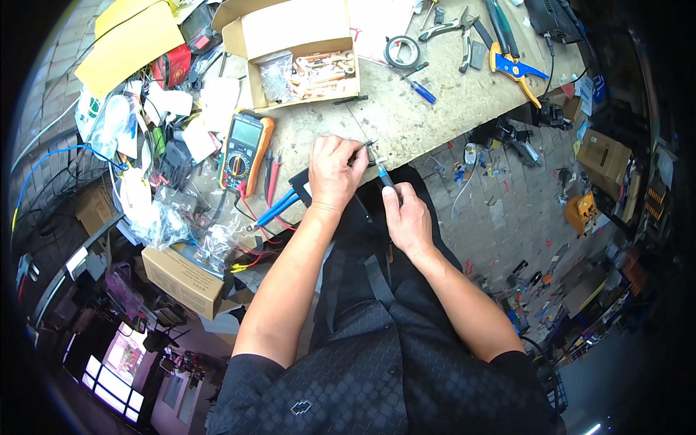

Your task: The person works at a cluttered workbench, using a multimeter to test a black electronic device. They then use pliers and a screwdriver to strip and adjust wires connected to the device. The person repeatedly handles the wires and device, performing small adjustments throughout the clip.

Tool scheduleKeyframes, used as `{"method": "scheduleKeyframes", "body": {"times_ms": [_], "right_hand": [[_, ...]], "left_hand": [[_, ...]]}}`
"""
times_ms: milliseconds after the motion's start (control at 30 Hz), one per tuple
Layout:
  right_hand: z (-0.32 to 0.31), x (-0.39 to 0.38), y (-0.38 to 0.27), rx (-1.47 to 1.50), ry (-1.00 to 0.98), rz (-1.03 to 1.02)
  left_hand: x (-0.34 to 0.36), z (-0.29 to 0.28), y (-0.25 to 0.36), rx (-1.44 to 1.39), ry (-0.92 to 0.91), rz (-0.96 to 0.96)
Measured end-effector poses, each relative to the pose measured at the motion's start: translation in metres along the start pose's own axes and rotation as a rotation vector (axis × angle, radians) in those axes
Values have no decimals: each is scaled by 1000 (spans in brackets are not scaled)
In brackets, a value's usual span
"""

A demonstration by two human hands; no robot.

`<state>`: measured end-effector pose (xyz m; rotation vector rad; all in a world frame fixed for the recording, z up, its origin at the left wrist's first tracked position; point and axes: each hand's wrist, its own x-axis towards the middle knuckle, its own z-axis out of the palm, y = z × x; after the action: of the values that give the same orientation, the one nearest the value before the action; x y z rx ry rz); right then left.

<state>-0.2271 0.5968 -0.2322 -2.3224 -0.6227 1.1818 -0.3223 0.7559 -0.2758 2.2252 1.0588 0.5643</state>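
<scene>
My left hand point(333, 170) is at the near edge of the workbench, its fingers pinched together at a thin dark piece point(370, 143) too small to name. Partly hidden beneath this hand lies a flat black object point(298, 179), and thick blue cables point(277, 210) run beside it. My right hand point(412, 221) is closed around a slim dark pen-shaped tool point(386, 178) with a blue collar. The tool's narrow tip points up toward the bench edge, close to the left fingertips. Whether it touches anything cannot be made out.
A multimeter point(245, 152) with red and black probes lies left of my hands. Behind stands an open carton point(304, 98) of copper-coloured lugs. Black tape point(402, 52), a blue screwdriver point(423, 92), pliers point(448, 29) and a wire stripper point(513, 69) lie farther right. Clutter covers the left side.
</scene>
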Motion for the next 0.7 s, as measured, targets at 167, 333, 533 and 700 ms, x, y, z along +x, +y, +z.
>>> {"method": "scheduleKeyframes", "body": {"times_ms": [167, 333, 533, 700], "right_hand": [[-2, 3, 4, -16, -8, -15], [-5, 3, 2, -26, -21, -12], [-5, 3, 0, -58, -22, 6], [-11, 5, -17, -156, -75, 68]], "left_hand": [[-1, 1, -2, 4, 1, 1], [0, 0, -1, 0, 6, 20], [0, -2, -2, -3, 0, 30], [0, -1, -3, -7, -11, 21]]}}
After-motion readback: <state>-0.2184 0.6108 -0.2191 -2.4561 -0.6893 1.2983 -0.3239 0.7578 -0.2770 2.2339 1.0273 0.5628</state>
